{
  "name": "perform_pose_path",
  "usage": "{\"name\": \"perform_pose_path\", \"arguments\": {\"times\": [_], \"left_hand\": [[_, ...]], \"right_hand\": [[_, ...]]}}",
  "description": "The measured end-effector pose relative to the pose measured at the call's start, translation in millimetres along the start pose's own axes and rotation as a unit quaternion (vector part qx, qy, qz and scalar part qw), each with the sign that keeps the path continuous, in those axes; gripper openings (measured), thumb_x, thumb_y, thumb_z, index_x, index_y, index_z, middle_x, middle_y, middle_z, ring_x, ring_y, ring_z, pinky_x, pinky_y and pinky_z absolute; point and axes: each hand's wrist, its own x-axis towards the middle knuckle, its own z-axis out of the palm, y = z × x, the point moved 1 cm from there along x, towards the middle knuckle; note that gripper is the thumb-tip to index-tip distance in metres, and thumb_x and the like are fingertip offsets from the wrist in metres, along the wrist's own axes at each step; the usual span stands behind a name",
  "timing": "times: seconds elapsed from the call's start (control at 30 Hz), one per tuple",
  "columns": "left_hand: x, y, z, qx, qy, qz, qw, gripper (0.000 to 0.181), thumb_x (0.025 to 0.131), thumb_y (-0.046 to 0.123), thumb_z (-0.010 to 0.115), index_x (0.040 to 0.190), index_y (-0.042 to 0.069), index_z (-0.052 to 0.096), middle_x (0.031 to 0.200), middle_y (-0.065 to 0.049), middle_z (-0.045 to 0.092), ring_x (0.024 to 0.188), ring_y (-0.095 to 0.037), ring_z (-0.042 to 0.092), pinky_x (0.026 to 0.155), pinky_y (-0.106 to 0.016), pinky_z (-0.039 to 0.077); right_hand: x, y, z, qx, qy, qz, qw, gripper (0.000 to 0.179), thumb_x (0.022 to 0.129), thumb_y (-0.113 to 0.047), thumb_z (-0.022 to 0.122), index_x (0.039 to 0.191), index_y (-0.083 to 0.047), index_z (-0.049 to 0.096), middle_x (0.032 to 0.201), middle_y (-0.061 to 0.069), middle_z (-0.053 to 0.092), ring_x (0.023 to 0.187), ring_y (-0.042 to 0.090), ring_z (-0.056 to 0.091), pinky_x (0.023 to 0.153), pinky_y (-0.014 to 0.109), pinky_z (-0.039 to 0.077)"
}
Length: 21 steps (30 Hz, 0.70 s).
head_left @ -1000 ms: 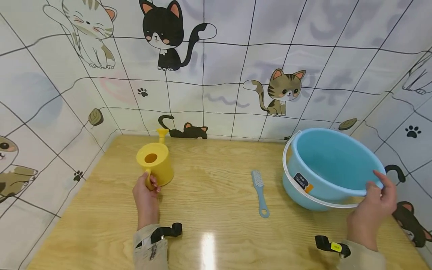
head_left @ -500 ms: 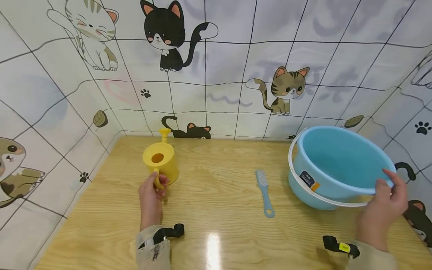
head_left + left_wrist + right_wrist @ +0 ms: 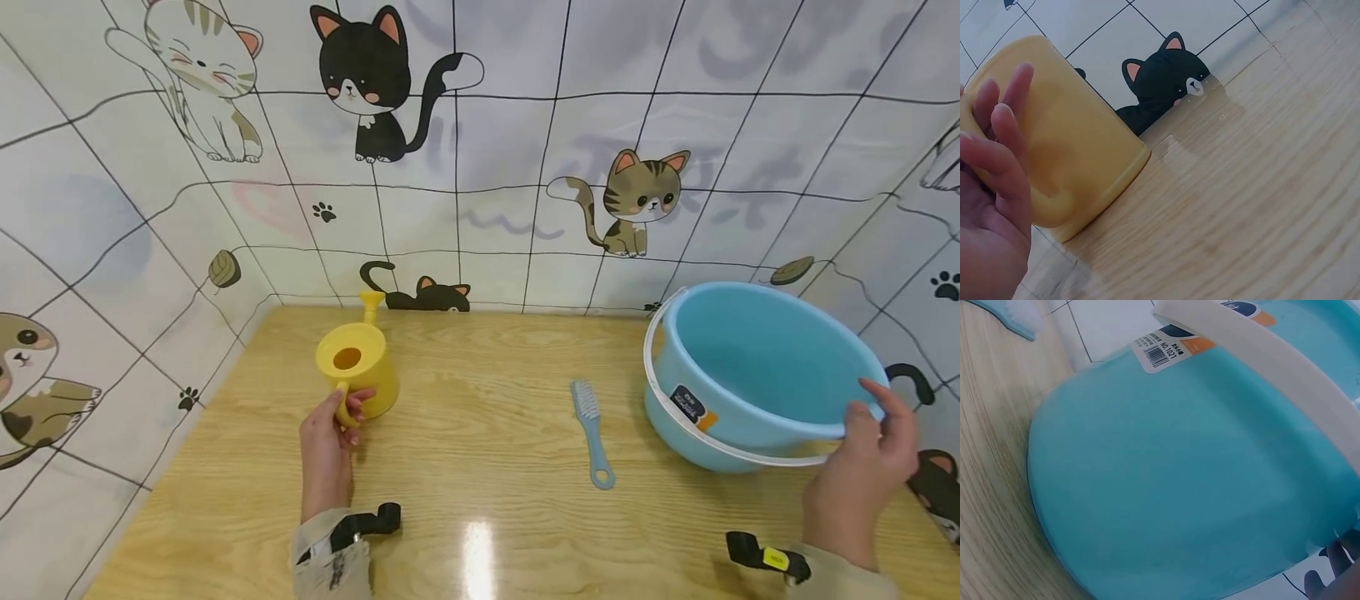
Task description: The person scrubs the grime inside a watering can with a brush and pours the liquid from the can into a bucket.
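Note:
A yellow watering can (image 3: 375, 379) stands upright at the table's left, its spout toward the back wall. My left hand (image 3: 326, 437) holds it by the rear handle; in the left wrist view several fingers (image 3: 1013, 125) pass through the handle loop beside the can's wall (image 3: 1085, 144). On the right is a light blue bucket (image 3: 720, 392) with a white carrying handle (image 3: 660, 400) hanging at its front. My right hand (image 3: 862, 467) pinches the bucket's near right rim. The right wrist view shows the bucket's side (image 3: 1166, 475), and only a few fingertips at the lower right.
Between the two lies a blue brush (image 3: 588, 433) with white bristles, bristle end pointing back. The wooden table (image 3: 465, 400) is bordered by walls (image 3: 502, 150) printed with cartoon cats at the back and both sides. A bright reflection lies near the front.
The head view has shifted slightly, so the scene appears further right. My left hand stays on the watering can's handle and my right hand on the bucket's rim.

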Motion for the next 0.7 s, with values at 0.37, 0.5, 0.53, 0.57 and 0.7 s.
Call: {"name": "perform_pose_path", "arguments": {"times": [0.37, 0.5, 0.53, 0.57, 0.7], "left_hand": [[0.5, 2.5, 0.6, -0.029, -0.025, 0.005, 0.9993, 0.041, 0.089, 0.035, 0.054, 0.077, -0.004, 0.058, 0.095, -0.015, 0.064, 0.074, -0.017, 0.056, 0.04, -0.019, 0.033], [-0.4, 1.9, -2.4, -0.023, -0.053, 0.002, 0.9983, 0.041, 0.089, 0.034, 0.053, 0.078, -0.005, 0.058, 0.099, -0.017, 0.063, 0.078, -0.018, 0.057, 0.041, -0.019, 0.033], [-0.9, 2.1, -4.0, -0.019, -0.058, 0.002, 0.9981, 0.041, 0.09, 0.034, 0.053, 0.078, -0.005, 0.057, 0.099, -0.017, 0.063, 0.078, -0.018, 0.056, 0.041, -0.019, 0.034], [-1.4, 2.4, -6.0, -0.014, -0.064, 0.0, 0.9978, 0.041, 0.09, 0.034, 0.052, 0.079, -0.005, 0.057, 0.099, -0.016, 0.063, 0.076, -0.018, 0.055, 0.042, -0.019, 0.034], [-3.1, 5.8, -14.5, 0.009, -0.093, -0.012, 0.9955, 0.04, 0.092, 0.034, 0.049, 0.083, -0.005, 0.056, 0.092, -0.011, 0.062, 0.07, -0.016, 0.05, 0.043, -0.02, 0.034]], "right_hand": [[4.7, 0, 0, 0.01, -0.001, 0.001, 1.0, 0.029, 0.092, -0.012, 0.044, 0.118, -0.018, 0.055, 0.132, -0.002, 0.038, 0.118, 0.013, 0.036, 0.095, 0.027, 0.03], [3.4, 0, -1, 0.006, 0.005, 0.001, 1.0, 0.029, 0.092, -0.011, 0.043, 0.118, -0.017, 0.055, 0.132, -0.002, 0.039, 0.12, 0.013, 0.035, 0.097, 0.027, 0.028], [2.9, 0, -2, 0.004, 0.006, -0.001, 1.0, 0.029, 0.092, -0.011, 0.043, 0.118, -0.017, 0.055, 0.132, -0.001, 0.039, 0.119, 0.013, 0.035, 0.097, 0.027, 0.028], [2.6, 0, -2, 0.008, 0.007, -0.003, 0.9999, 0.029, 0.092, -0.01, 0.043, 0.117, -0.016, 0.055, 0.131, -0.001, 0.04, 0.119, 0.013, 0.035, 0.097, 0.027, 0.028], [1.8, 3, -3, 0.016, 0.01, -0.012, 0.9998, 0.028, 0.092, -0.01, 0.043, 0.116, -0.015, 0.056, 0.13, 0.001, 0.041, 0.118, 0.014, 0.037, 0.095, 0.027, 0.029]]}}
